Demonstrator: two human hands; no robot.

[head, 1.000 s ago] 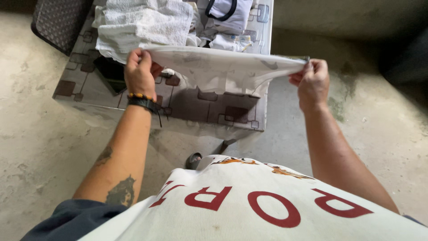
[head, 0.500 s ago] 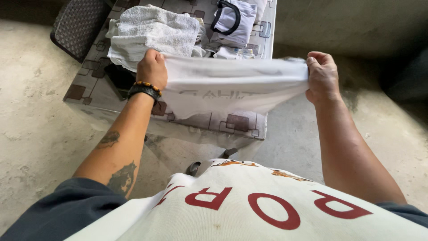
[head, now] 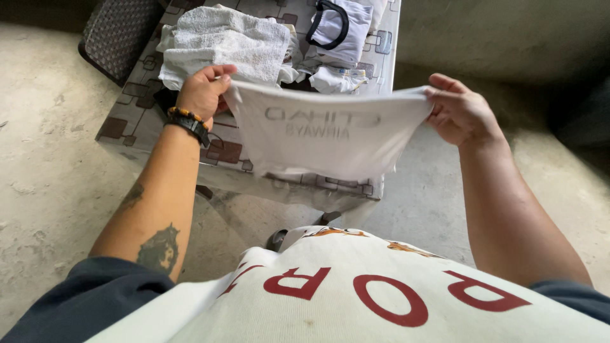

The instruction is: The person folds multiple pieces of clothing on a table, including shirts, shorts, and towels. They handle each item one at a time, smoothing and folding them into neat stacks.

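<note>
I hold a white cloth garment (head: 327,136) stretched out in the air in front of me, with faint grey print showing through it backwards. My left hand (head: 202,91) pinches its upper left corner; that wrist has a black band and a bead bracelet. My right hand (head: 459,111) grips the upper right corner. The garment hangs down over the near end of a small table (head: 133,111) covered with a patterned cloth.
On the table lie a folded white towel (head: 229,41), a white garment with dark trim (head: 340,25) and smaller white pieces (head: 335,79). A dark woven chair seat (head: 117,32) stands at the table's left. Bare concrete floor (head: 51,171) surrounds it.
The cloth was held flat and edge-on. Both hands have tipped it so its face hangs open toward me, and the print now shows.
</note>
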